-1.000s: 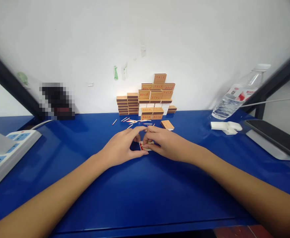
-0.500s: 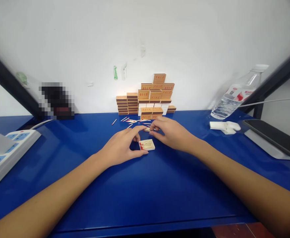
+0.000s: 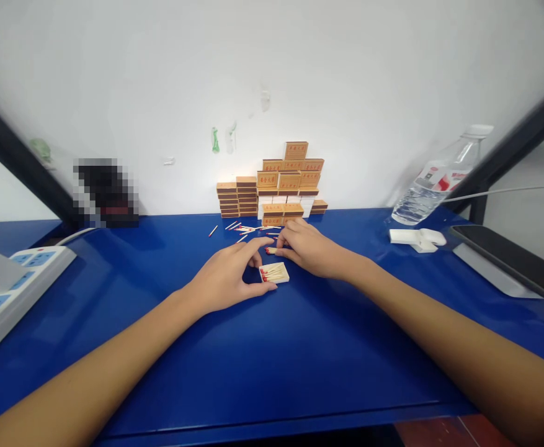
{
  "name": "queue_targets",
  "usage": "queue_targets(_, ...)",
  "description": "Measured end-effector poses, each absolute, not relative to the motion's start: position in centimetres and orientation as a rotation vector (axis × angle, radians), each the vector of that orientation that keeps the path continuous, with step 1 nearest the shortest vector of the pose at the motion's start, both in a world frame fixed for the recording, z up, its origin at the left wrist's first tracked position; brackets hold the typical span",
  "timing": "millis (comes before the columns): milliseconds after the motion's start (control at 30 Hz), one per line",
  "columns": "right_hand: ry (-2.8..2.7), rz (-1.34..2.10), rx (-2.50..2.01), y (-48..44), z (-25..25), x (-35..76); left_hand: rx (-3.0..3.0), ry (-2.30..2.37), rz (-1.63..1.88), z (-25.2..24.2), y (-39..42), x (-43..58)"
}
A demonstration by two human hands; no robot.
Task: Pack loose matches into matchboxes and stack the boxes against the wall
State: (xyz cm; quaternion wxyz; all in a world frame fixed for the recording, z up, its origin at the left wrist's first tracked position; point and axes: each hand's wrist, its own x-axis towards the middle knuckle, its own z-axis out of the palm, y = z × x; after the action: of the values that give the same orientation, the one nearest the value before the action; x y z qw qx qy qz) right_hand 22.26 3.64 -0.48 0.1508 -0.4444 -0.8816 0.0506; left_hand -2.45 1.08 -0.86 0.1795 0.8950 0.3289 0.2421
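Note:
On the blue table lies a small white matchbox tray point(image 3: 281, 273) with several red-tipped matches inside, their heads toward the left. My left hand point(image 3: 225, 273) steadies it, thumb along the near side and fingers curled at the left end. Just beyond the tray, my right hand point(image 3: 306, 248) pinches a small bunch of matches point(image 3: 270, 251), red heads pointing left. The index finger of my left hand reaches close to that bunch. Loose matches point(image 3: 244, 230) lie scattered farther back, some partly hidden behind my right hand.
Stacked matchboxes point(image 3: 267, 179) stand against the wall, with a lower stack point(image 3: 237, 202) to their left. A tilted water bottle point(image 3: 439, 177), a white plastic piece point(image 3: 418, 238) and a phone point(image 3: 508, 257) are at right. A power strip point(image 3: 30, 285) sits at left.
My right hand has drawn slightly toward me and left, and a bunch of matches now shows between its fingertips. My left hand stays at the tray.

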Motion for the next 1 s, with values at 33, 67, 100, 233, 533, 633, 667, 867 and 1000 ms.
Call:
queue_targets(33,-2.557,0.159,-1.281,3.53,-0.39,22.39,2.529,0.932,0.685,-0.88,1.08,-2.46)
queue_targets(67,-2.578,0.175,-1.280,3.38,-0.30,22.55,2.528,0.934,0.686,-0.91,1.09,-2.47)
queue_targets(100,-2.592,0.190,-1.276,3.23,-0.21,22.71,2.529,0.933,0.688,-0.93,1.11,-2.47)
queue_targets(233,-2.602,0.253,-1.253,2.82,-0.02,23.23,2.536,0.926,0.692,-1.04,1.18,-2.52)
queue_targets(533,-2.588,0.301,-1.221,3.02,-0.03,23.27,2.534,0.932,0.680,-0.91,1.16,-2.53)
queue_targets(633,-2.600,0.285,-1.240,2.89,0.03,23.02,2.533,0.927,0.685,-0.96,1.16,-2.52)
queue_targets(667,-2.603,0.275,-1.249,2.83,0.04,22.94,2.533,0.925,0.689,-0.97,1.16,-2.54)
queue_targets(867,-2.625,0.217,-1.274,2.61,-0.09,23.03,2.533,0.927,0.683,-0.85,1.10,-2.61)
queue_targets(1000,-2.629,0.207,-1.268,2.60,-0.20,23.22,2.534,0.932,0.680,-0.77,1.08,-2.56)
